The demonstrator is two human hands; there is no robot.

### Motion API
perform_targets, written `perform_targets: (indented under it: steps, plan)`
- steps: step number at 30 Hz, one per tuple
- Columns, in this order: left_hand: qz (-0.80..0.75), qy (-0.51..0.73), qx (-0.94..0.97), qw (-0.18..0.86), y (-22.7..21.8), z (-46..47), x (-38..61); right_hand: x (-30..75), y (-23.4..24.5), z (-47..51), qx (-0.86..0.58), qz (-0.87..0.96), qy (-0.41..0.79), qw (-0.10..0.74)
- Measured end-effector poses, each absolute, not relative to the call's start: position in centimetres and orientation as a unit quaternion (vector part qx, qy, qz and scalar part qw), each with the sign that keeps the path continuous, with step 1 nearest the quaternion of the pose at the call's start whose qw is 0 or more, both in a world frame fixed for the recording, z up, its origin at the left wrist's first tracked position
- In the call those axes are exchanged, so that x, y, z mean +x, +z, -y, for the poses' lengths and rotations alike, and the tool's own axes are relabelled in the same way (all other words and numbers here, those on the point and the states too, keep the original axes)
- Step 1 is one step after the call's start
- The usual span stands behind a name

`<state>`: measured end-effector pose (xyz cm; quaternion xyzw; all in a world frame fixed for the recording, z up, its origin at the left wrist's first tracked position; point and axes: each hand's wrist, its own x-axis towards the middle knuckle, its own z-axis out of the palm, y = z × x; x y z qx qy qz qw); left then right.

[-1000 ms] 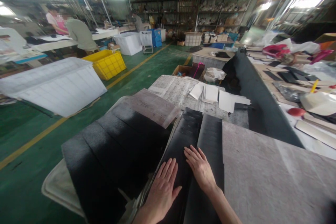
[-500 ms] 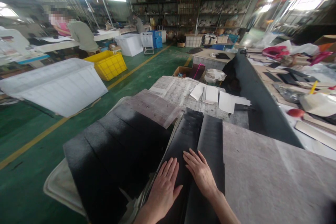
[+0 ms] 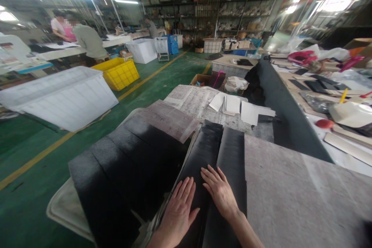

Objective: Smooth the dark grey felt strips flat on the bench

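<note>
Two long black strips of sheet material lie side by side in front of me, a left strip [image 3: 200,151] and a right strip [image 3: 231,159]. Flat on the left strip, near its outer edge, rests my left hand [image 3: 179,209], fingers stretched out. My right hand [image 3: 220,192] lies flat across the seam between the strips, its fingers slightly spread. Neither hand grips anything. To the left, wide black sheets [image 3: 124,166] are spread out in overlapping pieces. Whether the strips are single or stacked beneath my hands, I cannot tell.
A greyish board [image 3: 302,186] lies on the right. Beyond the strips, white cut pieces [image 3: 232,104] rest on a worn board [image 3: 188,97]. A cluttered bench [image 3: 308,104] runs along the right. White [image 3: 66,99] and yellow [image 3: 119,73] bins stand left; two people work behind them.
Both hands stay flat on the black strips with hardly any movement. The whole view has shifted very slightly. A person at the far left has changed posture.
</note>
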<state>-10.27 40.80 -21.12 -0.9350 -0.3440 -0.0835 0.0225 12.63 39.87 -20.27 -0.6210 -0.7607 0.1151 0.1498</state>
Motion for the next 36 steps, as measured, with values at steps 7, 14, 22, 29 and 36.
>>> perform_targets:
  steps: [7, 14, 22, 29, 36]
  plan:
    - [0.378, -0.089, -0.921, 0.034, -21.1, -41.2, -9.2, 12.6, -20.6, -40.0, -0.62, 0.761, 0.111, 0.156]
    - [0.368, -0.115, -0.918, 0.091, -22.3, -41.3, -8.6, 10.9, -18.2, -40.7, -0.702, 0.685, 0.084, 0.173]
    - [0.349, -0.162, -0.914, 0.129, -23.1, -42.0, -8.6, 9.3, -16.5, -43.4, -0.788, 0.597, 0.135, 0.067]
    - [0.341, -0.169, -0.915, 0.136, -23.2, -42.2, -8.6, 9.7, -16.6, -44.0, -0.774, 0.612, 0.147, 0.066]
    - [0.353, -0.161, -0.914, 0.123, -23.0, -42.3, -8.2, 9.4, -16.8, -43.7, -0.77, 0.622, 0.133, 0.055]
